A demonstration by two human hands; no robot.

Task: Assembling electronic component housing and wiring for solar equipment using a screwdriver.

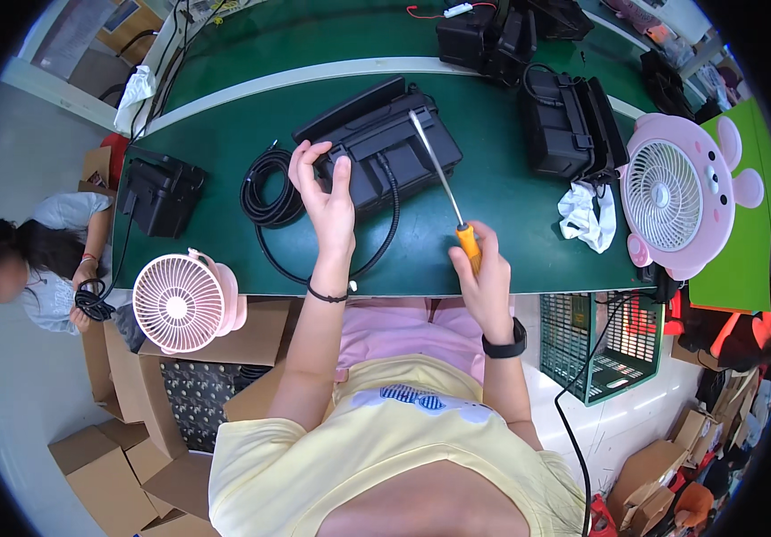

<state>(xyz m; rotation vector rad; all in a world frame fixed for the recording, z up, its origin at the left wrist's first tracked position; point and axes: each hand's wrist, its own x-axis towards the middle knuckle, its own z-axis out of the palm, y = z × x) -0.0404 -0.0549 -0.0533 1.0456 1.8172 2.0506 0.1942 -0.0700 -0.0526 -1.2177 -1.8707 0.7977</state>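
My right hand (484,273) grips the orange handle of a long screwdriver (444,183), whose metal shaft points up and away over a black box-shaped device (385,148) on the green table (511,206). My left hand (325,197) is raised with fingers spread just in front of the device's left side, and I cannot tell whether it pinches something small. A black cable (269,192) lies coiled to the left of the device and loops around toward the table's near edge.
More black devices (569,121) stand at the back right, with a white cloth (587,215) beside them. A pink bear-shaped fan (676,192) is at right, a small pink fan (180,304) at left. Another person (37,259) sits at far left. Cardboard boxes (126,447) lie on the floor.
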